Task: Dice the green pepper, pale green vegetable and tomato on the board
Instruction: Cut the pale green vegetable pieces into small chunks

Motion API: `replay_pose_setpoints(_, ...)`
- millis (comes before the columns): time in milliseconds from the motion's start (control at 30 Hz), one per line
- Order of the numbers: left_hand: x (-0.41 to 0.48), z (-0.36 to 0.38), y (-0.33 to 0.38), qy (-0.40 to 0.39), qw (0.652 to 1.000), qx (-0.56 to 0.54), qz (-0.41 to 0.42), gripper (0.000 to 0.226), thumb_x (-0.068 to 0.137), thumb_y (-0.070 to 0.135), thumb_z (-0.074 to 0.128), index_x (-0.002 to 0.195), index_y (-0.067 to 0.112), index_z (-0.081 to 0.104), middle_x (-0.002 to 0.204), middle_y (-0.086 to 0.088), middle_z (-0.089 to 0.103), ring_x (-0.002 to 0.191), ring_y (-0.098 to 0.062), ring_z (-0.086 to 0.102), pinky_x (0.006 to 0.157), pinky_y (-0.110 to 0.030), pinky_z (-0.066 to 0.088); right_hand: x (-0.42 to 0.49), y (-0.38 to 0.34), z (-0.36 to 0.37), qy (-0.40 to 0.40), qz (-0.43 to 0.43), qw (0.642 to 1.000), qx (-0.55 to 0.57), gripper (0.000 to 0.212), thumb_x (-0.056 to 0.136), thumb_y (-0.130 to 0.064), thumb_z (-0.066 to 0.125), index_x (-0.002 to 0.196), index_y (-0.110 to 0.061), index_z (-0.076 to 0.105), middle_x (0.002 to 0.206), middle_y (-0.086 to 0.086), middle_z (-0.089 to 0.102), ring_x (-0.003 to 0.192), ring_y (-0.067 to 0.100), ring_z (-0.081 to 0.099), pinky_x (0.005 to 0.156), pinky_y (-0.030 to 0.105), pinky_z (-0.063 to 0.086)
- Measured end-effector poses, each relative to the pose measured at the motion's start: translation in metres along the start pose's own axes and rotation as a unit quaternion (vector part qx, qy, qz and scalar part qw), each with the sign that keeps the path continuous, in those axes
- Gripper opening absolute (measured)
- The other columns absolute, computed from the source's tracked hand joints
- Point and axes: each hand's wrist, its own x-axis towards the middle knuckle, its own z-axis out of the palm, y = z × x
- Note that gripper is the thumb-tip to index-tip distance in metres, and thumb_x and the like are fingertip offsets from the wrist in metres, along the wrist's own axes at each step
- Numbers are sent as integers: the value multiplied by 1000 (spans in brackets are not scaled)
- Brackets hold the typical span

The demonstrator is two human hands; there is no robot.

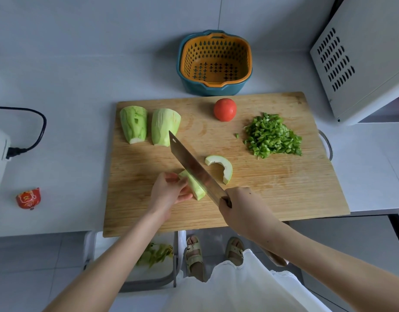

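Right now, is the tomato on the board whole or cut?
Whole. The tomato sits round and unbroken on the cutting board, with no cut face or pieces showing.

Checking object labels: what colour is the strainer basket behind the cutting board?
Orange strainer basket, nested in a teal bowl; head view shows it best.

An orange strainer sits nested inside a teal bowl at the back of the pale counter. To the right of the bowl stands a white appliance with vent slots in its side. Far to the bowl's left, a black cord loops to a plug. A small red packet lies left of the bowl, nearer the counter's front edge. Below that edge is a bin holding green peelings.
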Motion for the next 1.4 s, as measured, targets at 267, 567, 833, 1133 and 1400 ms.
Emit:
replay_pose_setpoints(267,1,3,-3,-12,1000,2,5,25,83,1,67,102,3,50,87,-14,64,61,-17,70,70,-40,59,-2,-5,4,-12,14,1000,4,36,95,-18,37,60,-16,33,57,-1,39,46,13,34,42,24,24)
replay_pose_setpoints(567,4,0,-3,-32,999,8,19,25,81,1,69,100,0,53,87,-18,68,68,-22,71,71,-41,59,4,-12,2,-34,34,999,-7,32,94,-16,37,62,-15,35,61,0,43,48,14,42,42,22,31)
replay_pose_setpoints(833,5,0,-1,-44,999,4,29,18,81,-4,68,87,2,53,82,-18,68,68,-23,70,71,-42,58,17,-17,7,-40,39,997,-45,31,93,-14,39,63,-15,35,58,0,42,48,13,41,42,21,31)
replay_pose_setpoints(1133,9,-2,-3,-45,999,-25,18,30,81,-6,66,107,-1,52,101,-18,63,80,-25,71,68,-38,59,33,-6,39,-27,53,998,-9,24,92,-14,40,68,-13,43,62,-2,41,53,14,39,43,22,26)
replay_pose_setpoints(1400,7,-5,-3,-46,998,-10,34,27,83,1,67,106,-1,51,100,-19,64,81,-27,71,69,-41,59,30,-9,20,-120,67,976,171,22,83,-1,37,72,-19,43,55,7,53,33,12,46,33,20,38)
